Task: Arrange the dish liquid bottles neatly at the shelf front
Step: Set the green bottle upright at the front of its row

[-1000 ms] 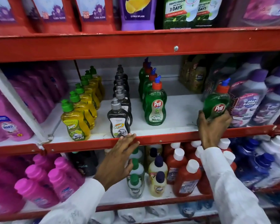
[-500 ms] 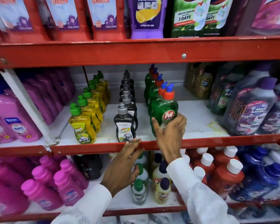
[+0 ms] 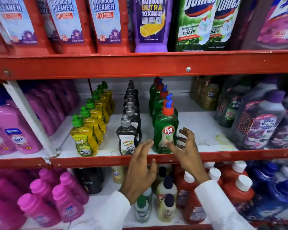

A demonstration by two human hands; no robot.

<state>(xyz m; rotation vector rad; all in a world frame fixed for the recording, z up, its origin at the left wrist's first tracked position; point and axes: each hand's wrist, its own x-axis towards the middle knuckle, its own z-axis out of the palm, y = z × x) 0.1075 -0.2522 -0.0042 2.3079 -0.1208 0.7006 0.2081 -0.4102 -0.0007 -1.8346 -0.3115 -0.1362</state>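
Observation:
Three rows of dish liquid bottles run front to back on the white middle shelf. A yellow bottle with a green cap heads the left row, a black bottle with a grey cap the middle row. The green Pril bottle with an orange and blue cap stands upright at the front of the right row. My right hand hovers open just right of the Pril bottle, fingers spread, apart from it. My left hand is open in front of the red shelf lip, between the black and green bottles.
Pink bottles fill the left bay behind a white slanted brace. Purple cleaner bottles crowd the right end. The red shelf lip runs along the front. Bathroom cleaners stand on the shelf above, smaller bottles on the one below.
My right hand carried the Pril bottle from the shelf's right side to the front of the green row and let go of it. My left hand lifted off the shelf lip.

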